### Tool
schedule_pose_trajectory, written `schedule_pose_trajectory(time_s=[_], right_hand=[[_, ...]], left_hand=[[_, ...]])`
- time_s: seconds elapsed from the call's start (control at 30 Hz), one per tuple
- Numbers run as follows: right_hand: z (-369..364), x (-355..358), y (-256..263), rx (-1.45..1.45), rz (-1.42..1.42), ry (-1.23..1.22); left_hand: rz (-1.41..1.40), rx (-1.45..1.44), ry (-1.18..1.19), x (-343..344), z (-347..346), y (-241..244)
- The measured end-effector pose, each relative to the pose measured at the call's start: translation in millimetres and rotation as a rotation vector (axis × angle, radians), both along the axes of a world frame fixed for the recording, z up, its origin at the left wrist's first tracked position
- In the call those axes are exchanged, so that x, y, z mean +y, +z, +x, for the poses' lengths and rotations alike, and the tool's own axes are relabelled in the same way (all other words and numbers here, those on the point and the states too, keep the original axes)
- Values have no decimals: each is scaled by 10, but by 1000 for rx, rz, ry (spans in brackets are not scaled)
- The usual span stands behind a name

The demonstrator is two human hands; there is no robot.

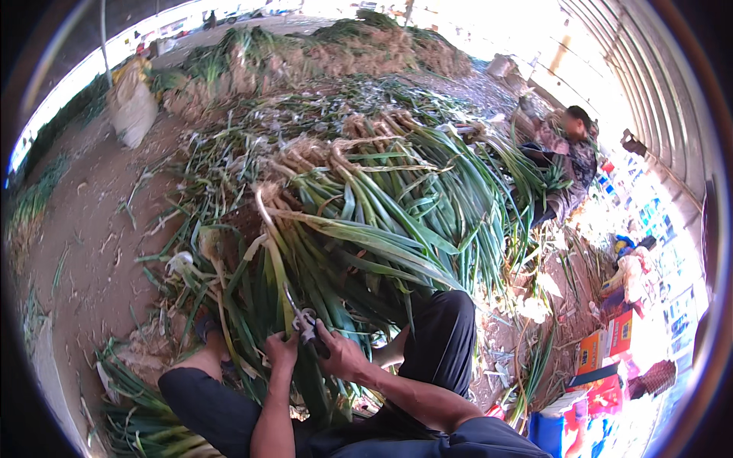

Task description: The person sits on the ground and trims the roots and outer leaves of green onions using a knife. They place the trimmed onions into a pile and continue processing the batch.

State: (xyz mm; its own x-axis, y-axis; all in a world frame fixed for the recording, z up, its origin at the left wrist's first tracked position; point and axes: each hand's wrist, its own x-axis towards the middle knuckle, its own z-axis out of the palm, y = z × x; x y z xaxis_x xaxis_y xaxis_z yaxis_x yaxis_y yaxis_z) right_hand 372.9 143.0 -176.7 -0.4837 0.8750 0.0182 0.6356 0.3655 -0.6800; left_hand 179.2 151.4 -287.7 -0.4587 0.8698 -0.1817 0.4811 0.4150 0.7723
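Note:
My left hand (282, 350) is closed on a long green onion leaf (280, 286) in front of my lap. Close on its right, my right hand (342, 352) grips a dark-handled cutting tool with a thin curved metal blade (291, 297); its exact kind is unclear. A whitish strip (306, 325) lies at the tool, between my hands. Beyond them, a large heap of long green onions (412, 200) spreads out, its pale roots (306, 151) towards the upper left and leaves towards the lower right. Leaves also hang between my knees.
Another person (567, 154) sits at the heap's right end. Cut leaves (257, 120) litter the ground behind it, before a long stack of green onions (320, 57). A white sack (133, 109) stands upper left. Cardboard boxes (604, 343) lie at right; more onions (154, 418) lie lower left.

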Motion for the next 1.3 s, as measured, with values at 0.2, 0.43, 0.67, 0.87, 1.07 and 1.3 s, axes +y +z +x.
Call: schedule_pose_trajectory(time_s=[0.2,0.43,0.67,0.87,1.07,1.3], right_hand=[[92,-169,-65,-45,-38,-42],[26,-66,-97,-106,31,-46],[9,-154,-124,-282,-151,10],[-130,151,-370,-246,-21,-3],[-317,411,-371,-228,14,-25],[-420,724,-425,-204,43,-18]], left_hand=[[81,-85,58,-90,160,-86],[12,-9,101,-134,268,145],[-67,43,86,-129,261,167],[-95,-9,85,-110,227,81],[5,-135,65,-168,117,-28],[65,-337,50,-244,24,-88]])
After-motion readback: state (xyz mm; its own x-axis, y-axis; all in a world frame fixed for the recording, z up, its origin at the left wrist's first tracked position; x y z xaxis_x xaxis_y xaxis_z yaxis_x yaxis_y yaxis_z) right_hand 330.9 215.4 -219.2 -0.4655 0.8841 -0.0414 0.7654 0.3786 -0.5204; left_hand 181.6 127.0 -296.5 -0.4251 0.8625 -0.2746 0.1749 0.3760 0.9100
